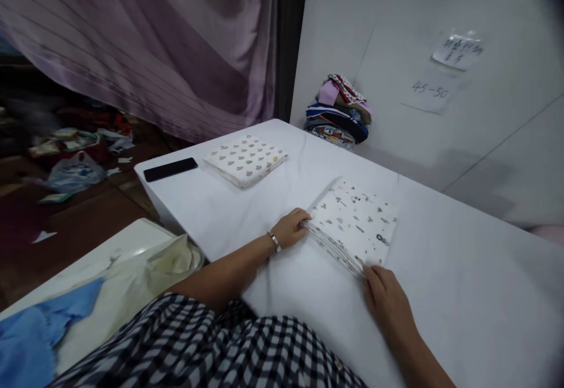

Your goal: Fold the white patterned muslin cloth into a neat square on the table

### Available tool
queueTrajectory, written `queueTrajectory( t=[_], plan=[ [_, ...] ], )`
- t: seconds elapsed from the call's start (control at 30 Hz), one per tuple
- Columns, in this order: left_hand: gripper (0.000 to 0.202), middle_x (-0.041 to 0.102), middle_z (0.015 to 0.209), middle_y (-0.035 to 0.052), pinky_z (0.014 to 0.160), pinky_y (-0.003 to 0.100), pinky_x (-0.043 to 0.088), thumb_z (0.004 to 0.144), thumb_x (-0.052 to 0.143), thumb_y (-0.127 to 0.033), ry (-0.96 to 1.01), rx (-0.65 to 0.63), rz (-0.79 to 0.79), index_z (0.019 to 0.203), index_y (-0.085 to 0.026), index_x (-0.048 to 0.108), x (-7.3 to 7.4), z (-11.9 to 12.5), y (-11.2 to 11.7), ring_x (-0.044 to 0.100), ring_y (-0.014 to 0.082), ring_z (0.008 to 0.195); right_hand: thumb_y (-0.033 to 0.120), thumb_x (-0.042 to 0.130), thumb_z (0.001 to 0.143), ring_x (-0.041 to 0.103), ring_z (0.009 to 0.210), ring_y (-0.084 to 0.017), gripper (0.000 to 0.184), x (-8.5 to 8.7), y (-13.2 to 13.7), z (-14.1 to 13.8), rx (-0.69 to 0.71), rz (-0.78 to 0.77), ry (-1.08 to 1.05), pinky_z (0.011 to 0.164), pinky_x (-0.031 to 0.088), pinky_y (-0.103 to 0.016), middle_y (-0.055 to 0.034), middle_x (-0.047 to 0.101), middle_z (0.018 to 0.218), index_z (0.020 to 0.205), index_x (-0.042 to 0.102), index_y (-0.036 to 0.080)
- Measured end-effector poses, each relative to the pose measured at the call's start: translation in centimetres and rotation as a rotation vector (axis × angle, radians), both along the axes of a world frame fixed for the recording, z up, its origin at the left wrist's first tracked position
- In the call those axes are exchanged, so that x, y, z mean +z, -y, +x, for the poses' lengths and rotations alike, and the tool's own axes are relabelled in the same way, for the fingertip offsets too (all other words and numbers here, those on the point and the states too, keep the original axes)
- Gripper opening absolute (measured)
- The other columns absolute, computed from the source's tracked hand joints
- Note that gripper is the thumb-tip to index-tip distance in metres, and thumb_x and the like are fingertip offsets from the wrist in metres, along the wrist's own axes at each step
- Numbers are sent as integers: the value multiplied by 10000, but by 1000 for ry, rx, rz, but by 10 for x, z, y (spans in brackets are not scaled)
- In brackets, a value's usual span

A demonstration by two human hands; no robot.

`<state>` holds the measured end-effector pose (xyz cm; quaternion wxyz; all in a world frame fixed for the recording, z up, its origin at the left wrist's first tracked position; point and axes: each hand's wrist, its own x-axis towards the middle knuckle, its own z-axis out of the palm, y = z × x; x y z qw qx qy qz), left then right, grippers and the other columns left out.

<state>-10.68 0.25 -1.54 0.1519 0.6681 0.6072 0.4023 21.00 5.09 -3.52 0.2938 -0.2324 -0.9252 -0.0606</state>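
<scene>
A folded white cloth with a small grey print (355, 218) lies on the white table, its layered edge turned towards me. My left hand (291, 228), with a silver bracelet at the wrist, is closed on its near left corner. At the near right corner, my right hand (385, 294) pinches the same cloth, thumb on top and the other fingers mostly hidden. Farther back to the left rests a second folded white cloth (247, 158) with a leaf-like print, apart from both hands.
A black phone (171, 169) lies at the table's (462, 247) left end. Folded fabrics (337, 112) are stacked by the wall beyond the far edge. A side table (136, 241) at lower left bears blue cloth (53, 329). A purple curtain (198, 41) hangs behind; bags (74, 171) litter the floor.
</scene>
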Motion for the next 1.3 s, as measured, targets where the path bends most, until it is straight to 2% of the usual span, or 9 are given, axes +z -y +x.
queueTrajectory(
  t=[0.2,0.43,0.6,0.7,0.8,0.93,1.07,1.2,1.3],
  plan=[
    [310,518,950,39,731,262,446,682,438,-39,-55,-62,16,946,-174,530,3,10,10,510,134,767,169,469,854,548,897,-218,338,14,-3,23,2,6,12,718,518,-348,-97,557,1010,1188,505,215],
    [285,527,957,43,738,273,437,684,417,-46,-135,-35,-57,909,-180,530,9,18,22,520,148,794,140,455,847,562,900,-204,318,6,2,29,-4,-3,30,731,518,-323,-79,594,993,1145,543,211],
    [268,555,962,20,761,285,445,677,477,-82,-165,-62,-152,903,-199,561,31,10,20,542,158,836,171,464,842,573,851,-206,270,31,10,24,-47,-110,107,690,504,-338,-91,609,979,1084,582,191],
    [264,563,1008,26,851,294,431,711,504,-101,-146,-117,-26,946,-203,569,45,17,11,533,168,944,207,480,851,576,866,-217,254,53,10,10,-82,-135,57,705,498,-366,-94,610,979,1081,585,194],
    [174,570,1012,48,862,312,420,788,508,-152,-213,-191,85,943,-194,575,47,33,-5,520,178,961,221,466,870,560,995,-232,306,58,1,-13,-75,-135,-52,821,491,-409,-111,599,1085,1162,554,196],
    [117,583,862,55,801,341,412,848,474,-197,-396,-271,42,807,-178,582,31,44,-21,518,186,846,250,441,888,539,1098,-234,324,32,-10,-33,-51,-200,-74,911,480,-431,-124,591,1175,1178,569,185],
    [135,593,821,42,786,330,413,845,493,-208,-359,-268,-19,749,-177,582,26,39,-23,523,177,822,318,435,900,499,1180,-244,340,12,-10,-27,-82,-355,-71,987,433,-464,-111,563,1255,1183,592,209],
    [104,612,803,18,767,286,438,805,530,-193,-249,-252,-85,733,-189,605,43,37,-35,552,157,819,317,398,911,495,1190,-220,336,29,-18,-26,-67,-545,-74,995,435,-431,-83,553,1276,1154,615,233],
    [119,627,1008,42,893,314,425,819,546,-251,-277,-259,-54,887,-198,628,50,44,-55,552,176,984,307,385,906,458,1223,-213,359,48,-41,-42,-98,-527,-140,1038,382,-429,-85,541,1289,1179,594,204]
  ],
)
